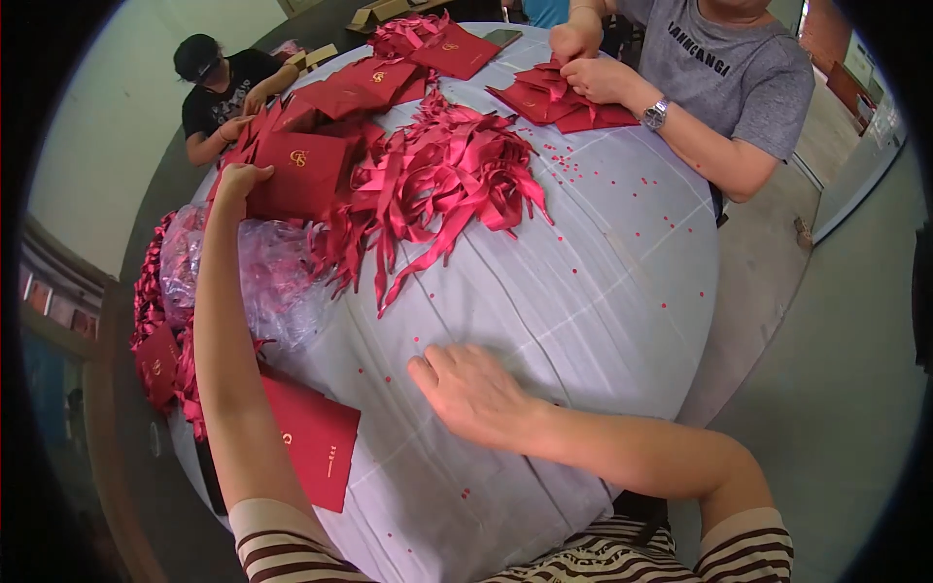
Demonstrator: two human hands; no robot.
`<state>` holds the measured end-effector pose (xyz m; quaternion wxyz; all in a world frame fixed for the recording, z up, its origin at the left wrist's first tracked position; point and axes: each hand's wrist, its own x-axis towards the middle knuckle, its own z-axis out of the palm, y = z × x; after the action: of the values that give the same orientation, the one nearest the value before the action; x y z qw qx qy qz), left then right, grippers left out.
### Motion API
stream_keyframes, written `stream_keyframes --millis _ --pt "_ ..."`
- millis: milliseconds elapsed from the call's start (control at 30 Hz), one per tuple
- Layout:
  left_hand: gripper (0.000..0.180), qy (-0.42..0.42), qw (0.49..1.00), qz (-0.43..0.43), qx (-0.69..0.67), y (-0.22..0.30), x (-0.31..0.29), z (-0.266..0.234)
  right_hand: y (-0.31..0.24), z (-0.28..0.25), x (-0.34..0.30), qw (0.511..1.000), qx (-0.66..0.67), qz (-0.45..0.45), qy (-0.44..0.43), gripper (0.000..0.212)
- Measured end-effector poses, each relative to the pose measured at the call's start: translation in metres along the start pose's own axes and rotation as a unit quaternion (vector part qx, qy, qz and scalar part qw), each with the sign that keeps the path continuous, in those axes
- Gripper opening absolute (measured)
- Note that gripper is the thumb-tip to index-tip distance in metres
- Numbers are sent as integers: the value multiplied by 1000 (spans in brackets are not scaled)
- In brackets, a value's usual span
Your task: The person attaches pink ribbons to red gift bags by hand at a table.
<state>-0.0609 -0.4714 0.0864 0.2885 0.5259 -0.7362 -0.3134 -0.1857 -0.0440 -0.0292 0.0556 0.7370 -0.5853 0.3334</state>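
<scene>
At the left of the table, my left hand (243, 181) reaches far forward and grips the near left edge of a red gift bag (303, 175) with a gold emblem. Its thumb lies on the front, while the other fingers are partly hidden behind. More red bags (364, 83) are heaped just beyond. To the right of the gripped bag spreads a tangled pile of red ribbons (452, 170). My right hand (471, 394) rests palm down on the cloth, fingers curled under and no object showing in it. A flat red bag (316, 442) lies beneath my left forearm.
Crumpled clear plastic (282, 282) and more ribbons (151, 282) lie along the left edge. Small red dots are scattered over the grey tablecloth (583, 350). Across the table, a person in grey (729, 87) handles red bags; another in black (224, 97) works at far left.
</scene>
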Motion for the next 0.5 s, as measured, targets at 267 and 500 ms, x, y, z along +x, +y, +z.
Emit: stream_keyframes --millis 267,500 --pt "20 119 988 75 -66 18 -29 -42 -4 -4 0 1000 13 -12 13 16" --pt "20 111 962 160 -192 3 -143 -25 1 -2 -4 1000 -5 -24 8 17"
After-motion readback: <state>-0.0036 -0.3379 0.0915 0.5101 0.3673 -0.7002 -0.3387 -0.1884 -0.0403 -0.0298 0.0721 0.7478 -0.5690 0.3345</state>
